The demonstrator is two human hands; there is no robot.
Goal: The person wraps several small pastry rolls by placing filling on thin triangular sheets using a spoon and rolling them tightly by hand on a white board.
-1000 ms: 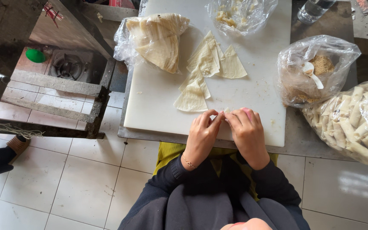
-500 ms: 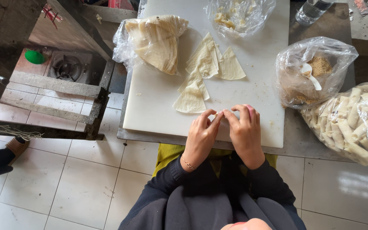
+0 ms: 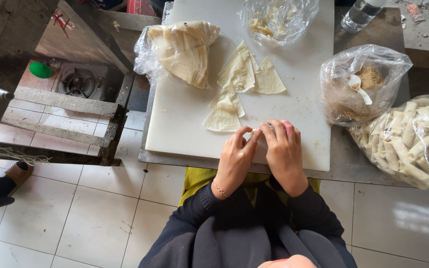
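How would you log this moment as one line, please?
left hand: on roll | right hand: on roll | roll: on white board

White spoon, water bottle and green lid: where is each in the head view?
White spoon (image 3: 359, 87), head view, on its handle inside the crumb bag.
Water bottle (image 3: 359, 14), head view, on its clear body.
Green lid (image 3: 40, 70), head view, on its top face.
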